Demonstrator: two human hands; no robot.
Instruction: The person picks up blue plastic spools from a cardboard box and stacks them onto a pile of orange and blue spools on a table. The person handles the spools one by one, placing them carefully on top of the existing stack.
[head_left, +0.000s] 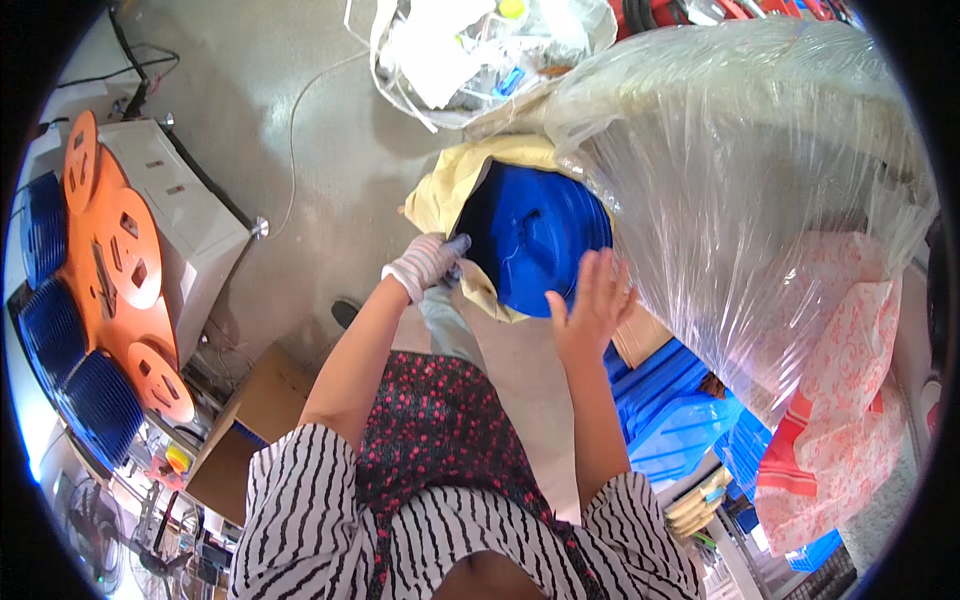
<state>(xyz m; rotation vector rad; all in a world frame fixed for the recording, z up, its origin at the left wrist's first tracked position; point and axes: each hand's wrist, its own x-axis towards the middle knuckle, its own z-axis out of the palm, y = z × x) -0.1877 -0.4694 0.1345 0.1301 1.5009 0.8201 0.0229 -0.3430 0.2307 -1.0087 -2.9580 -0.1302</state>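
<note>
In the head view my left hand (427, 262), in a striped knit glove with bluish fingertips, grips the near left edge of a yellow bag (450, 180). The bag's mouth gapes around a stack of round blue plastic pieces (536, 232). My bare right hand (592, 307) has its fingers spread at the near right side of the blue stack; whether it touches the stack or the bag cannot be told. The lower part of the bag is hidden.
A large bundle in clear plastic wrap (735, 180) stands at the right, blue plastic crates (660, 390) below it. A bag of plastic scraps (495, 60) lies beyond. At left are an orange machine table (112, 247) with blue stacks and an open cardboard box (255, 420). A thin cable (292, 150) crosses the floor.
</note>
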